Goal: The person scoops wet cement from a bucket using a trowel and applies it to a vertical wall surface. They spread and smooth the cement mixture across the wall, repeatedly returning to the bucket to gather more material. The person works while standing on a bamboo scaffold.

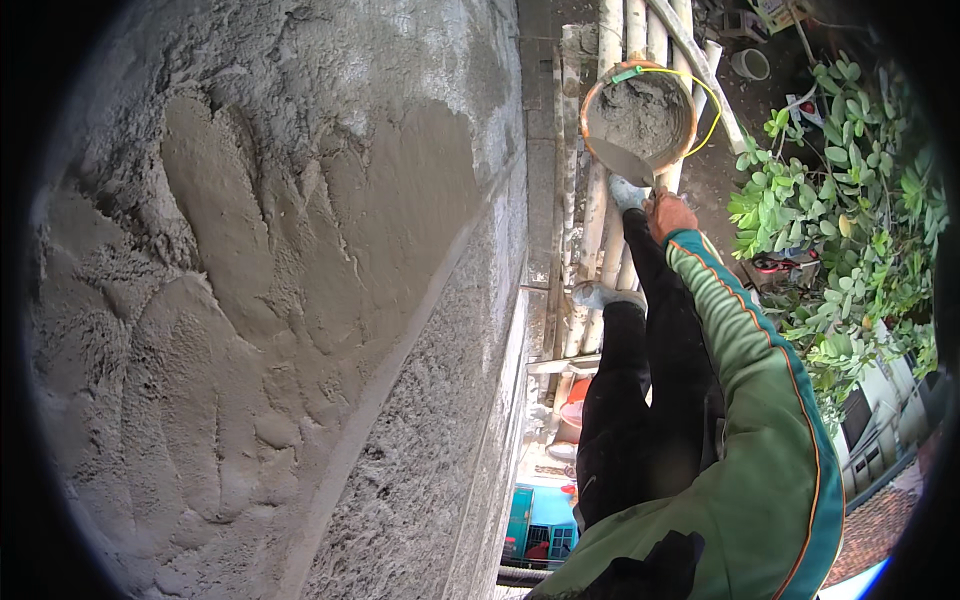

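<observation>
A plastered wall [330, 260] fills my left; leafy branches [790, 205] crowd the right. The bamboo platform [592, 225], cut off up top, carries a mortar bucket [587, 115] near its right edge. My trowel [622, 160] overlaps the near rim, its grip hidden inside my right hand [671, 216], fingers curled round it. My left hand is unseen; I cannot tell its fingers.

Outdoor building site here | bamboo poles [595, 220] right underfoot | wet mortar [300, 250] across the wall [420, 460] | loaded bucket [587, 115] too!
</observation>
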Demonstrator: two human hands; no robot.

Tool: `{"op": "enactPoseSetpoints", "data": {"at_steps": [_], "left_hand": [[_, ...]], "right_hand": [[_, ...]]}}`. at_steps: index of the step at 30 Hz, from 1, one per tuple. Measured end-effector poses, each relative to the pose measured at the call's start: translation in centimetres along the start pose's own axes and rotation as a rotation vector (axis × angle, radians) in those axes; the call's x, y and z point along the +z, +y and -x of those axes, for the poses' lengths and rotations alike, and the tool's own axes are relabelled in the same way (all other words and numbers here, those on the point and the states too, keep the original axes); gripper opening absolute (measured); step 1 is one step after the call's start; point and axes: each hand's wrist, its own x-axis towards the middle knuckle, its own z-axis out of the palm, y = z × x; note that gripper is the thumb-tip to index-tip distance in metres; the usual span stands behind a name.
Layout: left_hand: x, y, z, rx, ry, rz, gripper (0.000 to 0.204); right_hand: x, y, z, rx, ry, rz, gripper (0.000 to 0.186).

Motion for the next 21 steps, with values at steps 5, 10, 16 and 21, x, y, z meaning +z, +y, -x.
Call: {"op": "enactPoseSetpoints", "data": {"at_steps": [5, 10, 16, 21], "left_hand": [[0.0, 6.1, -0.2, 0.083, -0.042, 0.035, 0.092], [0.8, 9.8, -0.6, 0.136, -0.094, 0.066, 0.092], [-0.2, 10.9, -1.4, 0.155, -0.115, 0.039, 0.091], [1.2, 11.8, -1.8, 0.150, -0.106, 0.066, 0.091]], "right_hand": [[-8.4, 4.4, -16.9, -0.054, 0.122, 0.476, 0.028], [-2.9, 6.1, -23.8, -0.290, -0.061, 0.703, 0.018], [4.7, 5.2, -21.7, -0.354, -0.293, 0.655, 0.023], [11.4, 4.8, -25.3, -0.373, -0.228, 0.598, 0.029]]}}
